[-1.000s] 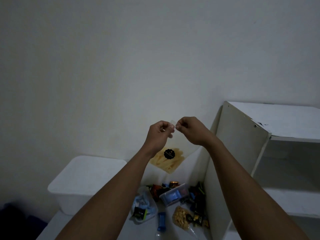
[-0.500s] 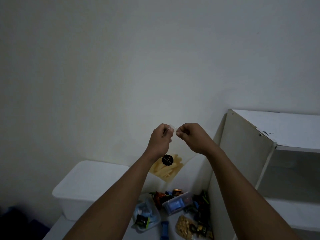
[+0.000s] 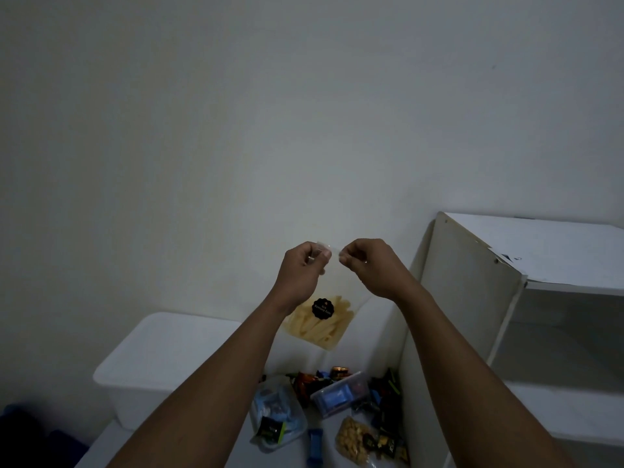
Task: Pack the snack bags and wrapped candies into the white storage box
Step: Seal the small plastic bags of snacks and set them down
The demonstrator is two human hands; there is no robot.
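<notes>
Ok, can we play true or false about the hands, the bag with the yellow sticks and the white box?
1. The left hand and the right hand both pinch the top of the clear bag. True.
2. The sticker on the bag is red. False: it is black.
3. The bag lies inside the white storage box. False: it hangs from the hands, to the right of the box.
4. A pile of candies and snack bags lies below the bag. True.

We find the lighting dim and flat. Wall (image 3: 304, 113) grey, darkening toward the corners; lower left nearly black. Edges of the white shelf unit (image 3: 469, 288) lean under wide-angle distortion. We note soft, grainy detail throughout.
</notes>
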